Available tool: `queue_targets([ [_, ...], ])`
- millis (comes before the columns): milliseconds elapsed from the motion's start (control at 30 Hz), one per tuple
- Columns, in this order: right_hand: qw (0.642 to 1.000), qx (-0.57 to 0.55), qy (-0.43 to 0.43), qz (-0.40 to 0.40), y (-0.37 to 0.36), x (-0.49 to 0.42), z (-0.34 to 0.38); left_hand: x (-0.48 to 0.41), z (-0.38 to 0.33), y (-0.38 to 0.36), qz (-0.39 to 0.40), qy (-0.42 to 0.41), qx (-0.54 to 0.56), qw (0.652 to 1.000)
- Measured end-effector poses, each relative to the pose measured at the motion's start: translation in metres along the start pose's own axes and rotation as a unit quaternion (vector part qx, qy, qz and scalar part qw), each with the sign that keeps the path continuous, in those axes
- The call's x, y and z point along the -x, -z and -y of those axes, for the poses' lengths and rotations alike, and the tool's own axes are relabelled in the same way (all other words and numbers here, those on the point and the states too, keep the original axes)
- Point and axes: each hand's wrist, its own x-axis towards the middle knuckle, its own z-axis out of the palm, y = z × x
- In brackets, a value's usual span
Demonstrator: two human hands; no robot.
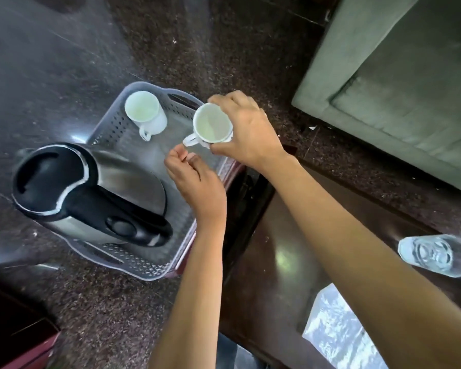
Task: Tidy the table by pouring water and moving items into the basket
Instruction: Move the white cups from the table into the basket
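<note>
A translucent perforated basket (144, 265) lies below me, left of centre. In its near-left part stands a steel kettle (123, 179) with a black lid and handle, and a white cup (147, 113) stands upright in its far corner. My right hand (246, 134) grips a second white cup (212, 123) by its body from the right, holding it upright over the basket's far-right edge. That cup's handle points toward my left hand (197, 182), whose loosely curled fingertips sit just beneath the handle and hold nothing.
A clear drinking glass (434, 255) stands on the dark wooden table (277, 235) at the right, beside my right forearm. A green sofa (399, 83) fills the upper right. Dark speckled stone floor (224, 35) surrounds the basket. A maroon object (24, 350) sits at the lower left.
</note>
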Motion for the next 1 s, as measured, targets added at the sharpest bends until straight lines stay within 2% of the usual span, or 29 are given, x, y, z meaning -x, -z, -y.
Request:
queue_targets([
  [200,0.994,0.084,0.026,0.064,-0.037,-0.044,0.012,-0.030,0.011,0.000,-0.040,0.087,0.011,0.995],
  [467,0.981,0.131,0.038,0.141,-0.063,-0.070,0.014,-0.046,0.035,0.000,-0.043,0.106,-0.015,0.993],
  [733,0.983,0.114,0.028,0.142,-0.069,-0.079,0.017,-0.049,0.035,-0.003,-0.040,0.095,-0.041,0.994],
  [900,0.980,0.153,0.047,0.120,-0.073,-0.076,0.017,-0.048,0.024,-0.007,-0.042,0.081,-0.045,0.995],
  [1000,0.985,0.130,0.057,0.102,-0.068,-0.067,0.018,-0.041,0.018,-0.009,-0.041,0.058,-0.042,0.997],
])
